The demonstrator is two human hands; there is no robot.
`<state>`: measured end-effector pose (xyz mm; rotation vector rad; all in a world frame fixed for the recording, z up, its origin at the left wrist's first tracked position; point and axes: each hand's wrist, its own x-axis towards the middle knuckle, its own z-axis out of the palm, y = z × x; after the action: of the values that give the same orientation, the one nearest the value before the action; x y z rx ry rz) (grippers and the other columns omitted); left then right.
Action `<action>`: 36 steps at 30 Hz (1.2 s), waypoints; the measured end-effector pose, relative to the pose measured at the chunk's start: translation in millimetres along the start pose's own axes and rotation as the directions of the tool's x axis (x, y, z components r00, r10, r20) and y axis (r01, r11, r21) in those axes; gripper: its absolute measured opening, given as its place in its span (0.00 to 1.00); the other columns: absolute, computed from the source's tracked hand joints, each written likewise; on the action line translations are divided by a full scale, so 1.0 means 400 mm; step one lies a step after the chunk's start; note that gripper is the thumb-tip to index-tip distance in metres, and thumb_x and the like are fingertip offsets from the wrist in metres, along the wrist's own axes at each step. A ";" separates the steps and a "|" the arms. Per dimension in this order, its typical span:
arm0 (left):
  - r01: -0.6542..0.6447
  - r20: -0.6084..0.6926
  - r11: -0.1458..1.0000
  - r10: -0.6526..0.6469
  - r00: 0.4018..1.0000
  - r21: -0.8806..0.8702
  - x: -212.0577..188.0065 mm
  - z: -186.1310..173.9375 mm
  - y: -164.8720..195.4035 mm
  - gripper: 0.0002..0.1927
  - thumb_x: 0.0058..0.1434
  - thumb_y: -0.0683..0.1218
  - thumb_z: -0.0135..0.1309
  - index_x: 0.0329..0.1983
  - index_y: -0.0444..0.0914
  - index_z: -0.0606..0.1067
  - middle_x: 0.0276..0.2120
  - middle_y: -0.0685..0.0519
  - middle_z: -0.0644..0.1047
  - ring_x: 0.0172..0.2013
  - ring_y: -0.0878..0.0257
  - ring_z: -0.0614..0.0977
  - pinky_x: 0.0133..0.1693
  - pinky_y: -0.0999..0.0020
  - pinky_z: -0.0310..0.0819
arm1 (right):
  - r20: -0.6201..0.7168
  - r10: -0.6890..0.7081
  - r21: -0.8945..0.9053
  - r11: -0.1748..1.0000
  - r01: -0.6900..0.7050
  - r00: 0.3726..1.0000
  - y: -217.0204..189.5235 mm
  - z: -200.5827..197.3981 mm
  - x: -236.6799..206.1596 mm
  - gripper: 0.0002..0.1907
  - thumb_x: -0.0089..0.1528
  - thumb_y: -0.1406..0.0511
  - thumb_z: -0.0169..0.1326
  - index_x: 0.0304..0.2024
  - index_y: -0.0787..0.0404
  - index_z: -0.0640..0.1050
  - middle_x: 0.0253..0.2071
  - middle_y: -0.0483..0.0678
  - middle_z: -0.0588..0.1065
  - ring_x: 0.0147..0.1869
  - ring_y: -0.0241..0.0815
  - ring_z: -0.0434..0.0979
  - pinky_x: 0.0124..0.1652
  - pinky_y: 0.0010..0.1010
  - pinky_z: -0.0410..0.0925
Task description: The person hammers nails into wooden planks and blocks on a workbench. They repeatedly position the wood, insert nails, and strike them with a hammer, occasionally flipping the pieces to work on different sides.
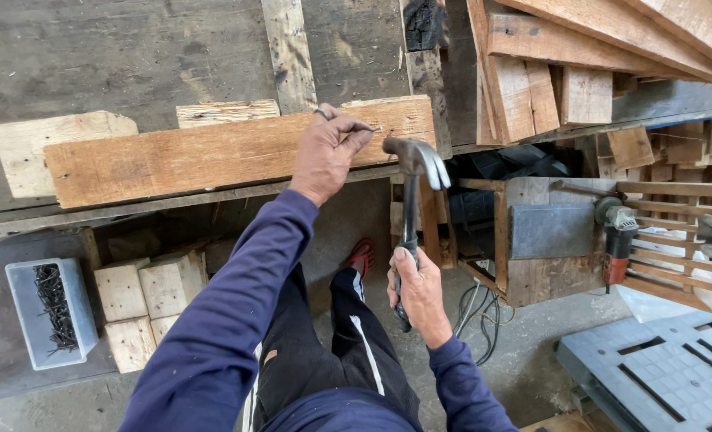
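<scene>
My left hand (pixel 328 150) rests on a brown wooden plank (pixel 212 156) lying across the workbench (pixel 92 56). Its thumb and fingers pinch a small nail (pixel 376 128) upright against the plank near its right end. My right hand (pixel 420 292) grips the handle of a claw hammer (pixel 413 188). The hammer's steel head hangs just right of the nail, a little apart from it. Pale wooden blocks (pixel 52 140) lie under and behind the plank.
A clear plastic tub of nails (pixel 52 312) stands at the lower left beside several pale wood blocks (pixel 144 296). Stacked planks (pixel 580 56) fill the upper right. An angle grinder (pixel 616 232) lies on slats at right, above a grey plastic pallet (pixel 652 368).
</scene>
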<state>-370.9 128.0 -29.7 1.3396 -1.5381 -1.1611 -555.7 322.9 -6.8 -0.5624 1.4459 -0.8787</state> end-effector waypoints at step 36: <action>-0.106 -0.563 0.985 0.163 0.810 0.133 0.074 -0.025 0.012 0.06 0.73 0.42 0.51 0.48 0.34 0.69 0.36 0.46 0.74 0.37 0.57 0.77 0.42 0.63 0.74 | 0.030 -0.091 -0.237 0.967 0.095 0.995 -0.234 -0.042 -0.094 0.20 0.69 0.53 0.50 0.37 0.65 0.73 0.22 0.49 0.71 0.18 0.37 0.70 0.18 0.27 0.63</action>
<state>-367.0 97.2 -22.5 1.4463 -1.2206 -0.5180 -585.0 300.8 88.6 -0.8221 1.5279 -0.7750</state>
